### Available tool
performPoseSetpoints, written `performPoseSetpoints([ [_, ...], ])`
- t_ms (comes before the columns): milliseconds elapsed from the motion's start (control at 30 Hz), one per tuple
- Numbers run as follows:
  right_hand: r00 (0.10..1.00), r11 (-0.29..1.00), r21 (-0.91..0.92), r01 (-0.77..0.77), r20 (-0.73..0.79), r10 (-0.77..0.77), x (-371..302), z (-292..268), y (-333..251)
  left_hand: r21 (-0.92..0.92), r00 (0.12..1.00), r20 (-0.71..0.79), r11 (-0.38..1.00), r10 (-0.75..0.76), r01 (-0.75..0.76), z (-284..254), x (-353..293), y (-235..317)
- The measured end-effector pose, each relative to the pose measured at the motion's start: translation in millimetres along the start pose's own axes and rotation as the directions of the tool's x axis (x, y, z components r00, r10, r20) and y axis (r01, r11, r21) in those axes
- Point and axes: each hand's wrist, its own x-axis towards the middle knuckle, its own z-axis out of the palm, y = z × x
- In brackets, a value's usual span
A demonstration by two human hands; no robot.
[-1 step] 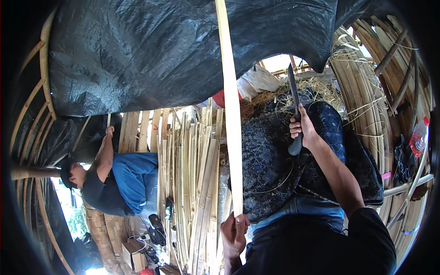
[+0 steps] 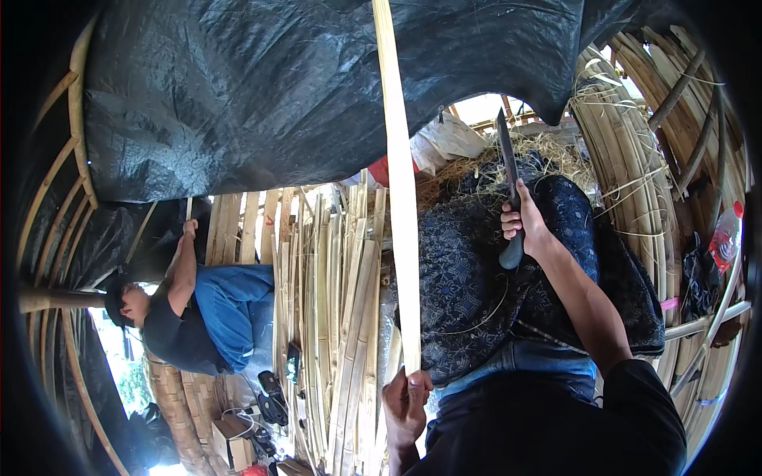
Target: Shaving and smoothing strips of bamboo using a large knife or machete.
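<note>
Two bare hands hold one thing each in a shelter stacked with split bamboo. Nearest, at the lower edge, the left hand [image 2: 406, 401] has the bottom end of a long pale strip [image 2: 403, 182], which runs up past the top of the view. Taking it by the end probably leaves its length free and the fingers well away from the blade. Dark patterned cloth [image 2: 468, 270] is spread over the lap, likely as a guard for the legs against edges and splinters. Above the cloth, the right hand [image 2: 527, 228] carries a knife [image 2: 508, 151], its point away from the body, seemingly for safety; knife and strip are apart.

The left grip is clamped on the strip, thumb against it and fingers curled in. The right grip is wrapped around the knife's handle, fingertips showing on its left side, no gap visible.

Farther out, thin shavings [image 2: 556, 155] lie at the cloth's far end. Bundled bamboo [image 2: 627, 159] fills the right side, near a bottle with a red cap [image 2: 724, 242]. To the left, beyond upright bamboo pieces [image 2: 341, 317], sits a co-worker [image 2: 186, 325], arm raised. A dark tarp [image 2: 238, 95] hangs across the top.
</note>
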Motion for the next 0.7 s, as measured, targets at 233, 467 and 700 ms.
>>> performPoseSetpoints([
  [233,1.0,0.998,-0.063,-0.015,0.02,0.016,-1,5,1,-0.016,0.999,0.007,0.999,-0.04,0.04,-1,4,0],
  [467,1.0,0.995,-0.103,-0.004,-0.012,0.003,-4,9,1,-0.032,0.997,0.05,0.997,-0.065,0.066,-1,5,-8],
  [700,0.995,0.964,-0.254,0.08,-0.038,-0.093,-18,18,4,-0.022,0.997,0.05,0.997,-0.067,0.068,1,1,-10],
])
